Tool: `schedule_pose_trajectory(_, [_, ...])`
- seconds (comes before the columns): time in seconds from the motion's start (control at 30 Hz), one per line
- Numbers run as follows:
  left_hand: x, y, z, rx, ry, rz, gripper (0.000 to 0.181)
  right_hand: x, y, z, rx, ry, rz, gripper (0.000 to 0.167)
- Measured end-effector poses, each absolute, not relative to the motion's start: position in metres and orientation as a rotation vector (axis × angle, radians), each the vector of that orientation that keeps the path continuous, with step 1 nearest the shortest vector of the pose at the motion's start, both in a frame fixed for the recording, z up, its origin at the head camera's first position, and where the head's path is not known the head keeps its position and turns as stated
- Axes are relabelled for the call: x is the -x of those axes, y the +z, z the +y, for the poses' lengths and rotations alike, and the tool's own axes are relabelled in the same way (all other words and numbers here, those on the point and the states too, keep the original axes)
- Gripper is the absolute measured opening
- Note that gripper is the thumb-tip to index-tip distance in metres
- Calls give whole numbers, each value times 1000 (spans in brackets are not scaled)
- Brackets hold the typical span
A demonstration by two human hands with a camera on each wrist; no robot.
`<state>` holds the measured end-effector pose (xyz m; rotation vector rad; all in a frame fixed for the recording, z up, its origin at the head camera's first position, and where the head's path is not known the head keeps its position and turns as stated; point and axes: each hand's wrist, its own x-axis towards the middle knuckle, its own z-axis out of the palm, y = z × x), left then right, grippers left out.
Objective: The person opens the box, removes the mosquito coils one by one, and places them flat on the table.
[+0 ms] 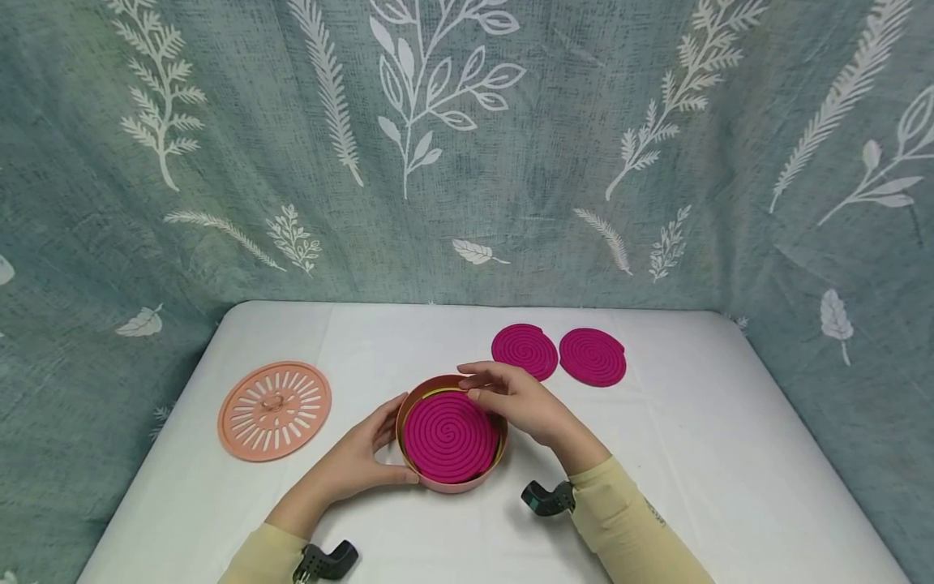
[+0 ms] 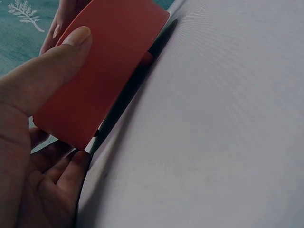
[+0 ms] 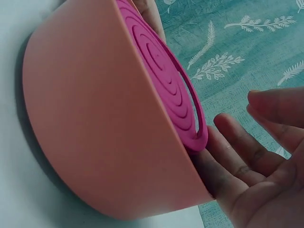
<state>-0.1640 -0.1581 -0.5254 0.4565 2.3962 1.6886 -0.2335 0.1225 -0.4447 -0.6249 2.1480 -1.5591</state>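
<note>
At bowl's rim, magenta coil

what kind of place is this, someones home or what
Hard to be sure, but it looks like a staged recording spot: a white-covered table, leaf-print curtains surrounding its far end, and a black wrist camera.

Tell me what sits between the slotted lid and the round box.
In the head view, the person's left grip lies there, holding the box; between that grip and the lid, only white tabletop shows.
</note>
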Motion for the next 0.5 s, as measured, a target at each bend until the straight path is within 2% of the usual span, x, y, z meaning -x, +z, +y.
schedule_pose_trajectory(0.5, [164,-526,-158,-448,1682,2402,117,235,-448,124,505,-1692,1995,44])
